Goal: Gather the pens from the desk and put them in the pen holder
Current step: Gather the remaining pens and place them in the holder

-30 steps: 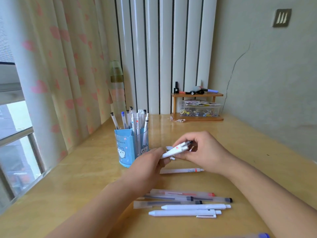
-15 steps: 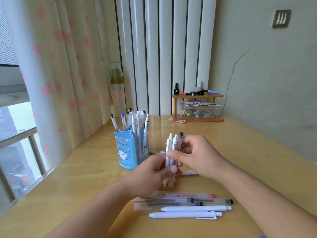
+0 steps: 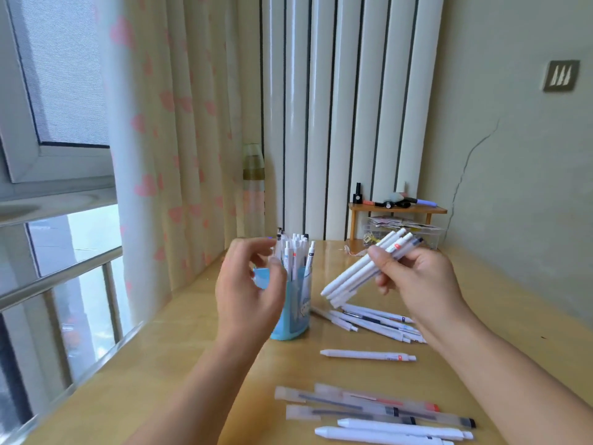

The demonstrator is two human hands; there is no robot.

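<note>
Since half a second ago the two hands have separated: then both were closed on one upright bundle of pens in front of the chest; now the left hand [image 3: 248, 293] has let go and sits at the pen holder [image 3: 293, 303], and the bundle belongs to the right hand alone. The left hand is empty, fingers loosely curled and partly spread, palm toward the holder's near-left side, thumb up near the rim; whether it actually touches the blue wall cannot be told, as the hand covers that side. Judgement: it is placed to steady the holder or part the pens already standing in it, which crowd the opening. The pen holder stands on the desk [image 3: 192, 364] just right of that hand, well filled with upright white pens. Further right, the bundle of pens [image 3: 362, 271], about three or four white ones, is tilted, lower ends down-left toward the holder and upper ends up-right, clear of the rim and not yet inserted. The right hand [image 3: 417, 281] grips the bundle near its upper half, fingers wrapped round and thumb across, wrist raised above the desk. Loose pens remain: a cluster [image 3: 375, 321] lying below the right hand, a single white pen [image 3: 369, 354] nearer, and a group [image 3: 385, 415] at the near edge. Judgement: the task is mid-way, with the bundle to be put in next.
</note>
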